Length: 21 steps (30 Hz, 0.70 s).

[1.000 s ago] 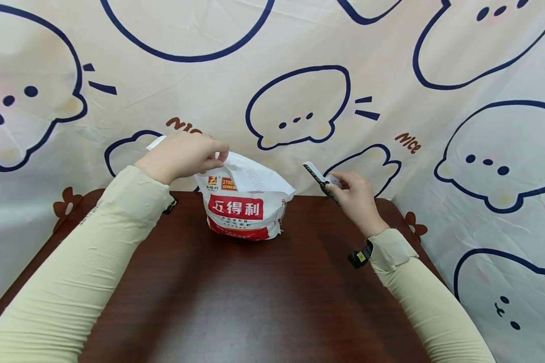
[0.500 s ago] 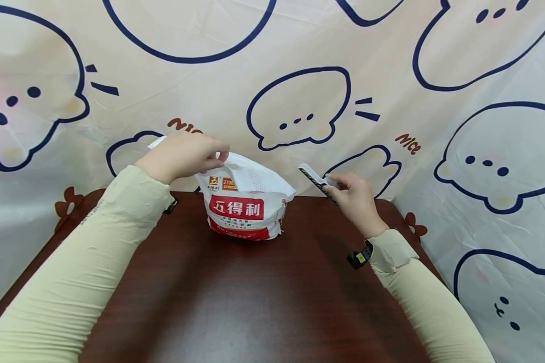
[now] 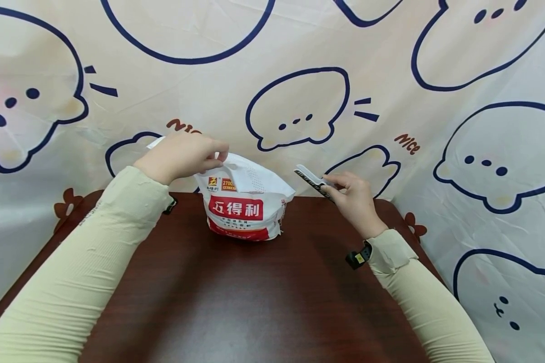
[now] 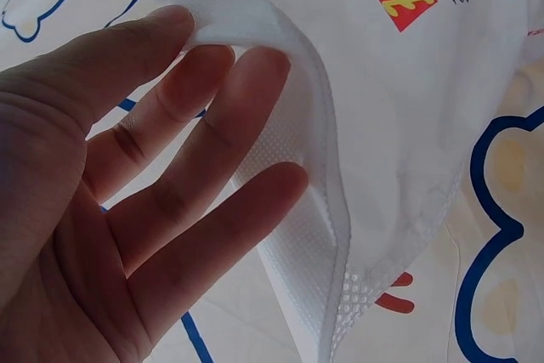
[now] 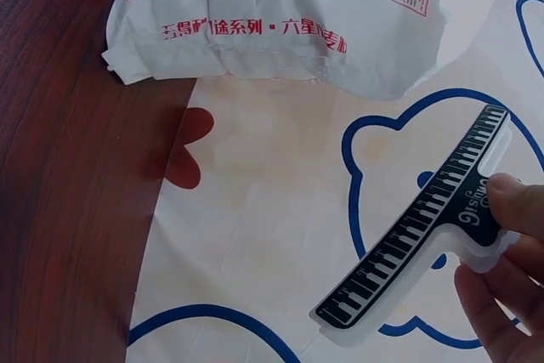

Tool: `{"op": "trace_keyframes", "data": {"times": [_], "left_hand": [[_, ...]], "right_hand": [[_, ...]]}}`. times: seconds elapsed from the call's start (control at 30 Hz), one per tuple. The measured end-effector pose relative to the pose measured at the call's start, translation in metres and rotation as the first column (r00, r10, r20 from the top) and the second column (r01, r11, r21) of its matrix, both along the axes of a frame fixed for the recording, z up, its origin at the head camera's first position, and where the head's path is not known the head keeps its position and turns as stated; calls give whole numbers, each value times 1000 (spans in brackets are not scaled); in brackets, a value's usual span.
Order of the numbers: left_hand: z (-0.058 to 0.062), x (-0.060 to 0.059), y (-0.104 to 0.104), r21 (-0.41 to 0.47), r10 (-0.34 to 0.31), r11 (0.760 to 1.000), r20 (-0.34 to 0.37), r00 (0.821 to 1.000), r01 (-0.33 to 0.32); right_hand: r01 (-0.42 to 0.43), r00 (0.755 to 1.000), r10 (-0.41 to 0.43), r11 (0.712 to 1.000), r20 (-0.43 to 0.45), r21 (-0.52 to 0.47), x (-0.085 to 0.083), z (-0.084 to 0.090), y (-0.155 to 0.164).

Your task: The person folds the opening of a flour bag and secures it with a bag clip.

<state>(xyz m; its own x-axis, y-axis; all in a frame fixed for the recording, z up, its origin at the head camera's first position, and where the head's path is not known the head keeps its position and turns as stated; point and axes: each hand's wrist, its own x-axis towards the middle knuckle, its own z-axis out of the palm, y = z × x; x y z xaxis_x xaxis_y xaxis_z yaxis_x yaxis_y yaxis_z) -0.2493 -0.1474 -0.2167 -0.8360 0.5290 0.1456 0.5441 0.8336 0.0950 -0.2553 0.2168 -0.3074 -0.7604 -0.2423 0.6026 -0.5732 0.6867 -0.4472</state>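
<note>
A white bag with red Chinese print (image 3: 236,206) stands at the back of the table. My left hand (image 3: 183,156) pinches its top edge between thumb and fingers; in the left wrist view the bag's woven white rim (image 4: 327,167) runs past the spread lower fingers. To the right of the bag, my right hand (image 3: 355,201) holds a long clip (image 3: 315,182) in the air by its handle. Piano keys and the word "Music" decorate this black and white clip (image 5: 416,218) in the right wrist view. Bag and clip are apart. The bag's contents are hidden.
The dark brown wooden table (image 3: 254,302) reaches back to a pale cloth curtain (image 3: 295,40) printed with cartoon outlines. More of this curtain hangs along both sides. A black wrist strap device (image 3: 359,257) sits on the right wrist.
My right hand has shifted the clip slightly to the left, nearer the bag, and its tilt has flattened a little. The left hand and the bag have stayed in place.
</note>
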Motion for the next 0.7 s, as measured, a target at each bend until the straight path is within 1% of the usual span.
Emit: {"op": "trace_keyframes", "data": {"times": [0.27,0.43,0.7], "left_hand": [[-2,-4,-1,-17,-4,1000,-14,1000,4],[-2,-6,-1,-16,-14,1000,-29,999,13],[-3,-5,-2,6,-9,1000,-15,1000,9]], "right_hand": [[-22,999,22,1000,-27,-9,2,1,0],[-39,996,36,999,-79,-32,2,1,0],[-69,988,65,997,-140,-26,0,1,-3]]}}
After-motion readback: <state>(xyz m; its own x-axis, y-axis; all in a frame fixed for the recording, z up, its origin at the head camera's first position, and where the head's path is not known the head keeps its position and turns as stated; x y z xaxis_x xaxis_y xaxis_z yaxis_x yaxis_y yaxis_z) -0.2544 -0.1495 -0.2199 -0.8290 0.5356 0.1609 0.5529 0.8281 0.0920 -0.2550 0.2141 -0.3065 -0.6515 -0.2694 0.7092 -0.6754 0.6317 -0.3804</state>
